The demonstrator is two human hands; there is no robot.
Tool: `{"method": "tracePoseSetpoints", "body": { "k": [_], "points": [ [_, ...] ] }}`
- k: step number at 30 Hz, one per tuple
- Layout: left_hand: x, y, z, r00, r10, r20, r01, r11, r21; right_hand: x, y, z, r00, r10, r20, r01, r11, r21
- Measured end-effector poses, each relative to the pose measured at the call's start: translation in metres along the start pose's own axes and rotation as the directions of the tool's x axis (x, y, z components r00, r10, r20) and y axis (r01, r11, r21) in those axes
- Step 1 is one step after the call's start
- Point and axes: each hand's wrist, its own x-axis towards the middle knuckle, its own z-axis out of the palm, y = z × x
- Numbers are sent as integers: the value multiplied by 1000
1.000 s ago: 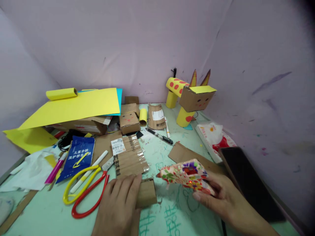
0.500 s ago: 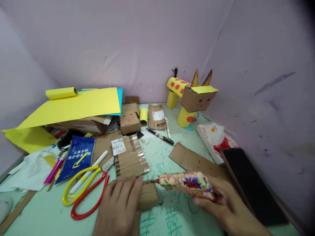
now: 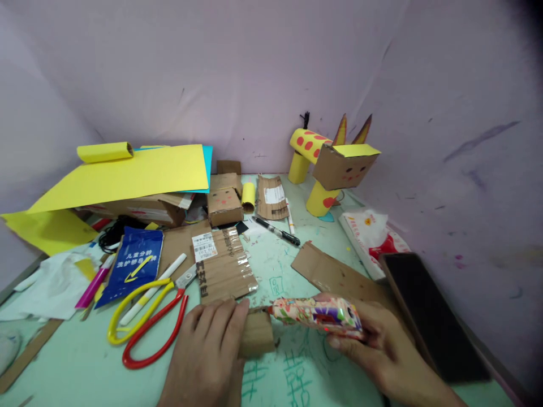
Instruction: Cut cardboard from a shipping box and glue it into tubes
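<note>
On the counter [image 3: 95,370], scissors [image 3: 155,325] are lying beside the left hand [image 3: 207,345], a labelled cardboard sheet [image 3: 224,268] is resting beyond it, and a phone [image 3: 435,316] is lying by the right hand [image 3: 377,342]. I'm watching the left clasp a folded cardboard piece [image 3: 257,335] and the right grip a flowery glue gun [image 3: 311,312], its tip pointing at that piece's edge.

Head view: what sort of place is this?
Likely a craft table: scissors with yellow and red handles, a spotted paper-and-cardboard animal, and what looks like a patterned glue gun in the right hand.
</note>
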Motion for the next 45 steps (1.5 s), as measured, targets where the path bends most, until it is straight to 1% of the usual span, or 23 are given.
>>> {"method": "tracePoseSetpoints", "body": {
  "k": [3,6,12,15,18,21,25,28,30,31,32,34,35,37,39,43,45],
  "points": [
    [0,-1,0,1000,13,2,-13,1000,15,-1,4,1,1000,-11,-17,11,998,-57],
    [0,-2,-1,999,37,-3,-37,999,36,-2,7,1,1000,-30,0,29,993,-113],
    [1,-1,-2,1000,16,6,-17,1000,19,-3,7,2,998,-52,-22,49,992,-119],
    [2,-2,-4,1000,26,0,-25,999,38,-4,8,3,998,-51,-29,47,991,-125],
    [2,-4,-4,997,71,27,-73,995,61,-4,10,3,997,-65,-35,60,989,-135],
    [2,-4,-4,998,59,22,-60,997,51,-3,11,3,996,-74,-58,66,989,-135],
    [2,-3,-5,999,32,-20,-31,997,73,0,9,2,998,-30,-61,27,999,-48],
    [3,-3,-7,997,36,-68,-29,995,98,3,6,0,998,54,-37,-49,993,104],
    [4,-4,-9,995,36,-96,-26,994,106,4,5,-2,994,113,9,-112,968,226],
    [5,-4,-9,994,34,-101,-23,994,109,5,5,-2,990,139,12,-137,949,284],
    [5,-4,-9,995,34,-99,-23,994,111,7,5,-3,985,170,-7,-158,928,337],
    [5,-4,-9,996,30,-87,-20,994,110,12,4,-5,962,253,-103,-186,884,430],
    [4,-4,-9,996,37,-78,-28,993,111,16,3,-7,940,303,-155,-200,860,469],
    [3,-4,-10,997,58,-60,-50,992,119,27,1,-11,884,402,-236,-231,818,528],
    [1,-4,-10,996,65,-57,-58,990,126,40,0,-16,834,463,-301,-246,799,549],
    [-1,-6,-8,994,95,-49,-89,988,127,67,5,-21,770,477,-424,-220,822,525],
    [-1,-6,-7,992,117,-45,-110,986,123,77,11,-19,751,480,-454,-213,826,522]
  ]
}}
